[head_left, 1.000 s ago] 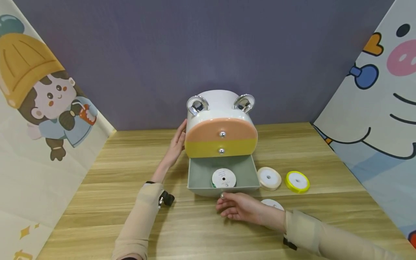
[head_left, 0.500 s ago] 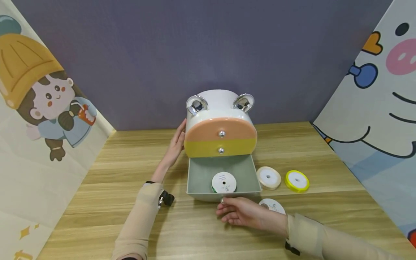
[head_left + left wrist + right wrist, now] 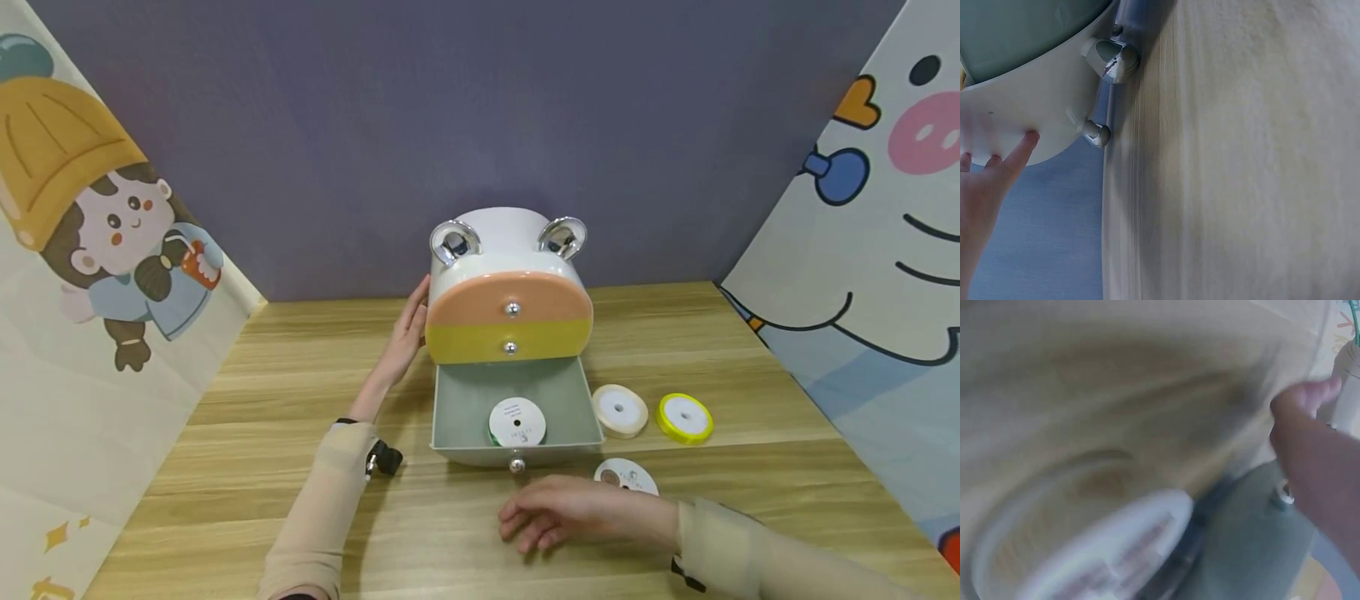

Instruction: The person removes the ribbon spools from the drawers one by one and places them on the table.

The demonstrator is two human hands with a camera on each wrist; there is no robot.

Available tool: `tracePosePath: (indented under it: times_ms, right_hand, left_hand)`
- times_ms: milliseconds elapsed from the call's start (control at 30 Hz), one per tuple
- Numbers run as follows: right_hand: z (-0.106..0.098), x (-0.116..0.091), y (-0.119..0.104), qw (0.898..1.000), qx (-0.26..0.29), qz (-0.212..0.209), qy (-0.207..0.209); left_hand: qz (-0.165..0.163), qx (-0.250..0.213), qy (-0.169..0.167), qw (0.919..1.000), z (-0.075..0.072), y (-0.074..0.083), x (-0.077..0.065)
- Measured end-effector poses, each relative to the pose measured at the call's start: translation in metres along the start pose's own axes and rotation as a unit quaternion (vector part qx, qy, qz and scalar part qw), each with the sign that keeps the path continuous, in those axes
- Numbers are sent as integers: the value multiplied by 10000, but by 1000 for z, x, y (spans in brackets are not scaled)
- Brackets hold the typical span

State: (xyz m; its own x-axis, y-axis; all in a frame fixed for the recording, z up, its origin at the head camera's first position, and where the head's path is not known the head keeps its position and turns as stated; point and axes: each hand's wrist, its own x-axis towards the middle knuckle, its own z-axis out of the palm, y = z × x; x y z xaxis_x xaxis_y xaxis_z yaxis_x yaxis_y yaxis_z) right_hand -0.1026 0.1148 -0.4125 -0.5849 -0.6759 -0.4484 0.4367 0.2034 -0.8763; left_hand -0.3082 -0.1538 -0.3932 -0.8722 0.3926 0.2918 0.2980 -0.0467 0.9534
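A small white drawer cabinet (image 3: 504, 235) with two silver ears stands against the back wall. Its bottom grey-green drawer (image 3: 465, 417) is pulled out, and a white-faced ribbon spool (image 3: 517, 421) with a green edge lies inside. My left hand (image 3: 405, 337) rests on the cabinet's left side; the left wrist view shows its fingertips (image 3: 1030, 139) against the white shell. Just in front of the drawer knob (image 3: 517, 464), my right hand (image 3: 558, 510) is apart from it, its fingers loosely bent around nothing. Partly behind that hand lies another white-faced spool (image 3: 628, 475).
Right of the drawer, a cream ribbon spool (image 3: 621, 411) and a yellow ribbon spool (image 3: 686, 418) lie on the wooden table (image 3: 315, 358). The peach drawer (image 3: 472, 300) and yellow drawer (image 3: 468, 343) are closed. In the right wrist view, the nearest spool (image 3: 1129, 544) is blurred.
The bottom drawer came out slightly further toward me, with the spool inside it. My right hand then let go of its knob and drew back. My left hand stayed in place.
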Motion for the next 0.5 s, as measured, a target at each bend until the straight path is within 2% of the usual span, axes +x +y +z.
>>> tracePosePath:
  times_ms: [100,167,233,333,400,433,500]
  right_hand:
    - [-1,-7,-15,9952,-692,-302,-619]
    - [-3,-11,-32,9883,-1175,-572,-792]
    - [-7,-12,-50,9794,-1649,-888,-751]
    - [-17,-11,-74,9590,-2476,-1345,-308]
    - [-26,-7,-85,9294,-3259,-1730,123]
    - [-30,-5,-90,9085,-3701,-1909,345]
    - [-37,0,-97,8577,-4597,-2197,688]
  left_hand:
    - [30,14,3,10000,-1,0,-1]
    - [28,26,6,10000,-1,0,-1]
    - [13,22,11,10000,-1,1,-1]
    - [-20,41,19,10000,-1,2,-2]
    - [-26,56,19,10000,-1,2,-2]
    - [-34,59,26,10000,-1,3,-2]
    - [-15,72,30,10000,0,2,-2]
